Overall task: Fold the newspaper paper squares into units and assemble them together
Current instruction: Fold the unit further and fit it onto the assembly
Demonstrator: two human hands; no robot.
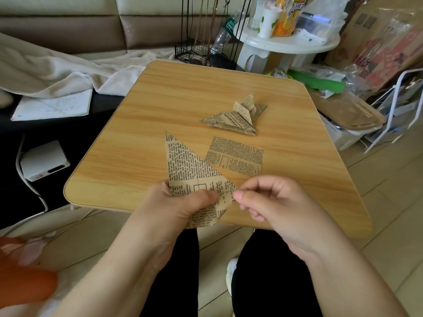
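Note:
A newspaper-print sheet folded into a long triangle [186,167] is lifted over the near edge of the wooden table [160,106]. My left hand [180,202] grips its lower part, thumb on top. My right hand [267,200] pinches the triangle's right corner between thumb and forefinger. A flat newspaper square [235,157] lies on the table just beyond my hands. Further back sits a group of folded newspaper units [238,116], their points sticking up.
A white round side table [288,42] with cups and snack bags stands behind the table. A black wire rack [206,53] is at the far edge. Clutter and a white frame fill the right; cloth, a notebook [55,106] and a white box [43,160] lie left.

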